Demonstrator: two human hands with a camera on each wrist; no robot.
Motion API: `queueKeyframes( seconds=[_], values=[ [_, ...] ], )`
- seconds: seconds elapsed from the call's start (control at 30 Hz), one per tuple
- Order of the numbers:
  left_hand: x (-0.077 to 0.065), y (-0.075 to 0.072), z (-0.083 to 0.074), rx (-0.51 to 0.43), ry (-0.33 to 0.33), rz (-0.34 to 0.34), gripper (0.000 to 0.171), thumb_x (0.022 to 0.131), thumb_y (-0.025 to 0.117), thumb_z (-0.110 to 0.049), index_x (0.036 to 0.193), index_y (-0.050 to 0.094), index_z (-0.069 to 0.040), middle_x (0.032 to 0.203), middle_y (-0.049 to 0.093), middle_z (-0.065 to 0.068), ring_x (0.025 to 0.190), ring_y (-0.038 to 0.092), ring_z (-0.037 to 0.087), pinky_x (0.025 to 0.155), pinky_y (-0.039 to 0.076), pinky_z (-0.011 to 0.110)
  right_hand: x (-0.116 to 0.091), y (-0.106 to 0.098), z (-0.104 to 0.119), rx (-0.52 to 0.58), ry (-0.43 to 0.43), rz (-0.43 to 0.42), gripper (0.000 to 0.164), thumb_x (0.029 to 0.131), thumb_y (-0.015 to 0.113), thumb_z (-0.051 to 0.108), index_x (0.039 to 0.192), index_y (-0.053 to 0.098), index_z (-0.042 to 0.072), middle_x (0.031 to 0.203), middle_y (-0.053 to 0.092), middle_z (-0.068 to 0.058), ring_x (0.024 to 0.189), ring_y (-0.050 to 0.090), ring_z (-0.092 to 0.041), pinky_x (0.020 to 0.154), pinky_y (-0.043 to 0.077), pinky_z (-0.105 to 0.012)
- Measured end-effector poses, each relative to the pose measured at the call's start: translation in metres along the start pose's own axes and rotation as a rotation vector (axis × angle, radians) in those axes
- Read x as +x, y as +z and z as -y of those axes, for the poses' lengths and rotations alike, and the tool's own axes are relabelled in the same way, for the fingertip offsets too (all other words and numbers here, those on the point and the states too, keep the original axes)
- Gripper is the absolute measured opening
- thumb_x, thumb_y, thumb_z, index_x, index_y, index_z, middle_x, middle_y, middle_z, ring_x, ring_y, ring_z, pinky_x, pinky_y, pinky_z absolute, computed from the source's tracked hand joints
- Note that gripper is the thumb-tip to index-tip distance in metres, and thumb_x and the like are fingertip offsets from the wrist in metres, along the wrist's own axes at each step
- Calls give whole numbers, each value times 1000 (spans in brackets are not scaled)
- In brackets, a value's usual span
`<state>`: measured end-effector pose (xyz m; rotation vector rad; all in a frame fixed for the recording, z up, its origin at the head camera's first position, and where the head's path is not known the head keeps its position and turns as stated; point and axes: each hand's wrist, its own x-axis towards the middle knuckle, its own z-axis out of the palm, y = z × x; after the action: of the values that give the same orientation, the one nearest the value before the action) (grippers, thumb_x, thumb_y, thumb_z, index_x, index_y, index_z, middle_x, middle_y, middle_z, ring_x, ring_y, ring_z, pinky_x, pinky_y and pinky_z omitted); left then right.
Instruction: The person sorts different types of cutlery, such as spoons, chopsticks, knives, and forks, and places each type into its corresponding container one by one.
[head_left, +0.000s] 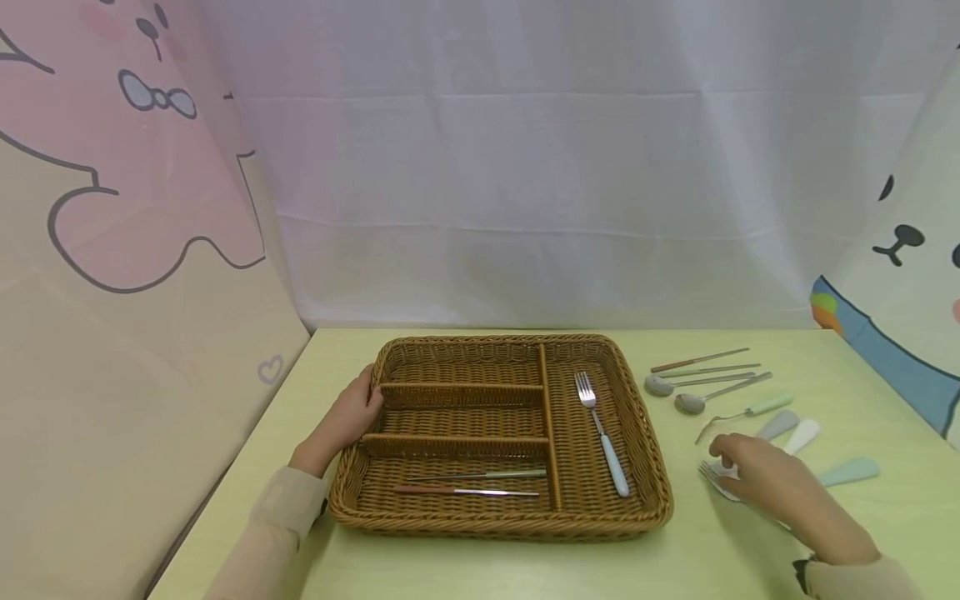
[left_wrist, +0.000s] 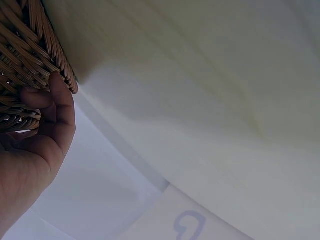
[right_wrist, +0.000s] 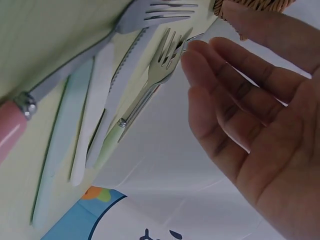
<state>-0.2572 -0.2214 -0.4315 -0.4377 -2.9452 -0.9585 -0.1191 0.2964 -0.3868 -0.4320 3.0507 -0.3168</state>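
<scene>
My left hand (head_left: 348, 417) grips the left rim of a brown wicker cutlery basket (head_left: 502, 527), thumb and fingers curled round its edge. To the basket's right, my right hand (head_left: 776, 483) hovers over cutlery on the table, fingers loosely bent and holding nothing. Nearest it is a pink-handled fork (right_wrist: 75, 65), its handle mostly hidden by the hand in the head view. Just beyond lie a mint knife (head_left: 847, 472), a white knife (head_left: 802, 436), a grey knife (head_left: 778, 425) and a green-handled fork (head_left: 771, 404).
A blue-handled fork (head_left: 613, 462) lies in the basket's right compartment. Two chopsticks (head_left: 465, 490) are in the front left compartment. Farther back on the table are two spoons (head_left: 690, 403) and more chopsticks (head_left: 697, 361). Cloth curtains (head_left: 525, 208) enclose the table.
</scene>
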Motion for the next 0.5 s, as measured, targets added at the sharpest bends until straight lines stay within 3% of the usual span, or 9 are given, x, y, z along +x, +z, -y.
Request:
queueKeyframes(
  seconds=[0.2,0.37,0.5],
  values=[
    [0,0,0,4,9,-4,56,97,31,-15,140,8,13,139,28,38,124,31,48,98,35,61,-5,3,-12,28,108,109,19,71,72,12,83,59,4,75,60,-3,67,55,-18,57,52,-42],
    [0,0,-1,-6,16,-5,55,97,31,-14,140,9,13,139,28,38,124,31,47,99,35,61,-14,7,-18,28,140,114,8,74,63,8,77,56,8,71,58,-1,62,50,-15,55,49,-41],
    [0,0,-1,-3,12,-5,55,97,31,-14,140,8,13,139,27,38,125,31,48,99,34,61,-19,10,-20,51,168,128,12,75,58,6,69,50,11,64,50,1,57,43,-14,50,41,-35]
  ],
)
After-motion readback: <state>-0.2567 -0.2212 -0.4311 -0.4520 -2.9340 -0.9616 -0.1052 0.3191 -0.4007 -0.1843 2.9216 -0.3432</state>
